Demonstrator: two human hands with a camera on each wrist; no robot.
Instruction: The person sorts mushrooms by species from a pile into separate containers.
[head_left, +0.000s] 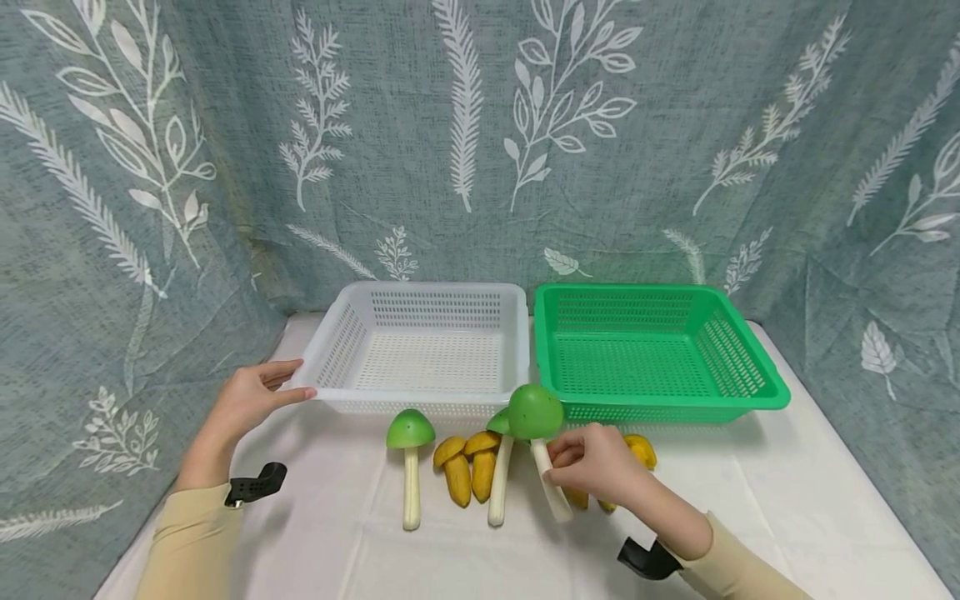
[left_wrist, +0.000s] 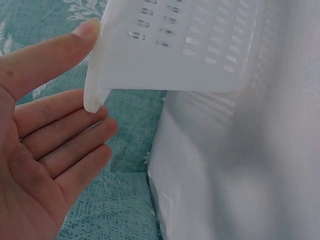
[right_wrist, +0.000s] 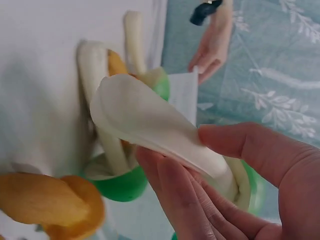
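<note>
My right hand [head_left: 596, 458] pinches the pale stem of a toy mushroom [head_left: 536, 411] with a round green cap. The mushroom is raised in front of the gap between two baskets; its stem end is near the camera in the right wrist view. At the white basket's [head_left: 420, 397] front left corner, my left hand [head_left: 251, 400] holds the rim between thumb and fingers. On the cloth lie another green-capped mushroom [head_left: 411, 431], two yellow mushrooms [head_left: 455, 472] and a further green-capped one [head_left: 498, 492], partly covered by the held one. More yellow mushrooms [head_left: 640, 451] are partly hidden behind my right hand.
A green basket [head_left: 675, 408] stands right of the white one, almost touching it. The insides of both baskets show only their bare slotted floors. White cloth [head_left: 315, 533] covers the table, and a leaf-patterned curtain [head_left: 405, 125] hangs behind and at both sides.
</note>
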